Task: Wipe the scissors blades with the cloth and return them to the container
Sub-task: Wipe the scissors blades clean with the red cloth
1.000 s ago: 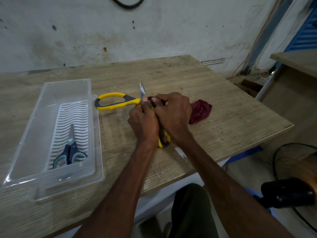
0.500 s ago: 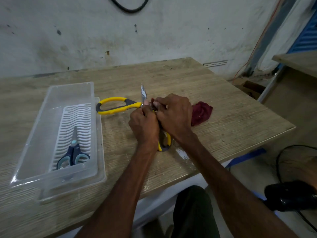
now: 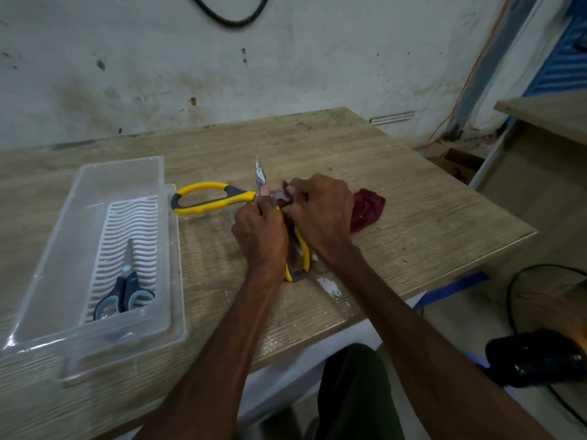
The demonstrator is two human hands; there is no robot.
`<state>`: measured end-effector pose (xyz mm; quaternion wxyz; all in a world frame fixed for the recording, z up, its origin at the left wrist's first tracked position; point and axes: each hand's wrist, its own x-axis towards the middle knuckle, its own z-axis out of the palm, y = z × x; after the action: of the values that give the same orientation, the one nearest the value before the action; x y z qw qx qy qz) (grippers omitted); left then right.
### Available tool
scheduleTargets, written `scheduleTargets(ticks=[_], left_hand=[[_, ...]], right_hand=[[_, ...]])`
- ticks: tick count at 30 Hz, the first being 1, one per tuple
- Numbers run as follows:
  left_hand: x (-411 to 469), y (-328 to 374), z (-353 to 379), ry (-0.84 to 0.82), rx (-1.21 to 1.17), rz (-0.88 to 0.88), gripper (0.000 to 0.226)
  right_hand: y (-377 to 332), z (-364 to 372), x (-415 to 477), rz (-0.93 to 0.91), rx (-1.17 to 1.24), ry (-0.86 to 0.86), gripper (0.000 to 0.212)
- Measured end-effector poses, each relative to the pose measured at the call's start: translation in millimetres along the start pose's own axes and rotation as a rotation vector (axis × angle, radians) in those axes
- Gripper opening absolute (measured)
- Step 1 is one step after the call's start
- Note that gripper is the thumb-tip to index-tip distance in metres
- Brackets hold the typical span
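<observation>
– Yellow, is that the pair being worked on? How many scissors do you count?

– Two. The yellow scissors (image 3: 216,198) lie spread wide near the middle of the bench (image 3: 413,236), one handle loop pointing toward the container (image 3: 63,236), the other running back toward the front edge between the wrists. One blade tip sticks up just beyond the knuckles. The blue scissors (image 3: 125,290) lie closed in the container, on its one white ribbed insert (image 3: 127,223).

– And the hands?

– Both are busy. The left hand (image 3: 260,236) is curled round the yellow scissors at the pivot. The right hand (image 3: 320,214) grips the cloth (image 3: 367,208), bunched against the second blade, which is mostly hidden.

– One cloth?

– One, dark red, and its loose end trails on the bench toward the right edge.

– Where is the container?

– There is one, clear plastic, at the left end of the bench, just beside the outstretched yellow handle.
</observation>
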<state>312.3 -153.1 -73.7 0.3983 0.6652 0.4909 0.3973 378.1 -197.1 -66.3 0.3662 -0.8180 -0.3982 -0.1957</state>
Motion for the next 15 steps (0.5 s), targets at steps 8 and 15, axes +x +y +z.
scheduleTargets(ticks=[8,15], left_hand=[[1,-1,1,0.002,-0.027,-0.003,0.046],[-3,2,-1,-0.009,-0.004,0.035,0.048]], right_hand=[[-3,-5,5,-0.019,-0.002,-0.05,0.029],[35,-4,12,0.229,0.057,-0.034,0.025]])
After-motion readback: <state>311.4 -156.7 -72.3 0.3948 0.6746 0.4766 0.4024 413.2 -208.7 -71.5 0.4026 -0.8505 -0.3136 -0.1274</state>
